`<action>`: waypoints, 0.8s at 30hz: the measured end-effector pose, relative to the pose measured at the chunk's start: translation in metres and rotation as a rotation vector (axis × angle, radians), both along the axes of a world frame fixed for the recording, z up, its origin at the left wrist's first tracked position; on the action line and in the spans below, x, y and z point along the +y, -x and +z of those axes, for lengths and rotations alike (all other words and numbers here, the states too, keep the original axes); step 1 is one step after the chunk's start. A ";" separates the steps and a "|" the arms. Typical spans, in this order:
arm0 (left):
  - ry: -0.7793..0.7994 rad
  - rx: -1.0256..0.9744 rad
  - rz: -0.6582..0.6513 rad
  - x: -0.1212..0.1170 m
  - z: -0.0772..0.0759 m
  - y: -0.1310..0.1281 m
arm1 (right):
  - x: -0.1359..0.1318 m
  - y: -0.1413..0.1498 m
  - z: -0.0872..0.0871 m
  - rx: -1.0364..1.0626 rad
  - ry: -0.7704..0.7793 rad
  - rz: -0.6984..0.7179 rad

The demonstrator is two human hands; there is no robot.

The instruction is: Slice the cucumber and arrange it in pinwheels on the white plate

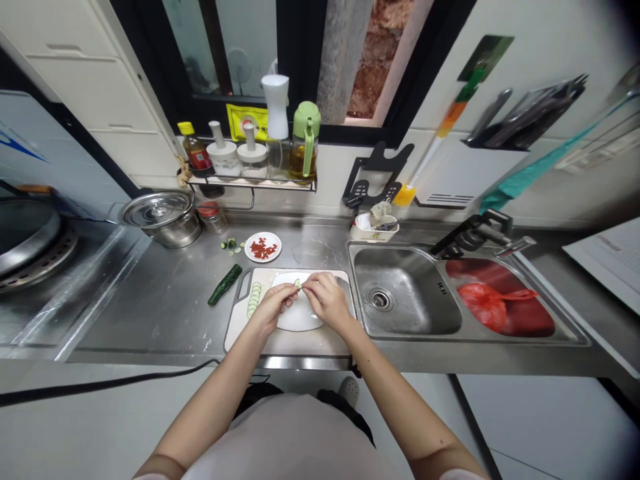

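Over a white oval plate [300,321], my left hand [274,305] and my right hand [327,301] meet at their fingertips. Between them is a small pale green cucumber slice [297,283], pinched by both hands. The plate rests on a light cutting board [293,344] with a grey edge. Along the board's left side, overlapping cucumber slices [254,300] form a row. Left of the board lies a dark green piece of cucumber [225,285]. A grey shape to the right of the plate is partly covered by my right hand and cannot be made out.
Behind the board stand a small white dish [279,244] of chopped red pieces and some cucumber trimmings [231,245]. A lidded steel pot [173,223] and a red-capped jar [213,218] are at the left. The sink [407,290] is at the right, below a faucet [515,247].
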State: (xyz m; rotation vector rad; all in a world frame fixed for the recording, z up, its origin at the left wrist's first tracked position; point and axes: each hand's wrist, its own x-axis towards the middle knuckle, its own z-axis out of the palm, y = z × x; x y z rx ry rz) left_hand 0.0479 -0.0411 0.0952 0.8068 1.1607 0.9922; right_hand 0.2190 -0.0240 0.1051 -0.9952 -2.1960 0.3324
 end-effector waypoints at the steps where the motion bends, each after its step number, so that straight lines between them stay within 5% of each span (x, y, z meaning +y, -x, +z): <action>1: -0.010 0.015 0.005 0.000 0.000 0.000 | 0.000 0.000 0.000 -0.002 -0.002 0.001; 13: -0.170 0.065 0.141 0.002 -0.005 -0.004 | 0.001 0.005 -0.007 0.045 0.105 0.008; 19: -0.173 0.067 0.148 0.009 -0.023 -0.005 | 0.008 0.007 -0.016 0.110 0.208 -0.002; 24: -0.177 0.083 0.165 0.022 -0.049 -0.004 | 0.024 0.009 -0.040 0.166 0.329 -0.009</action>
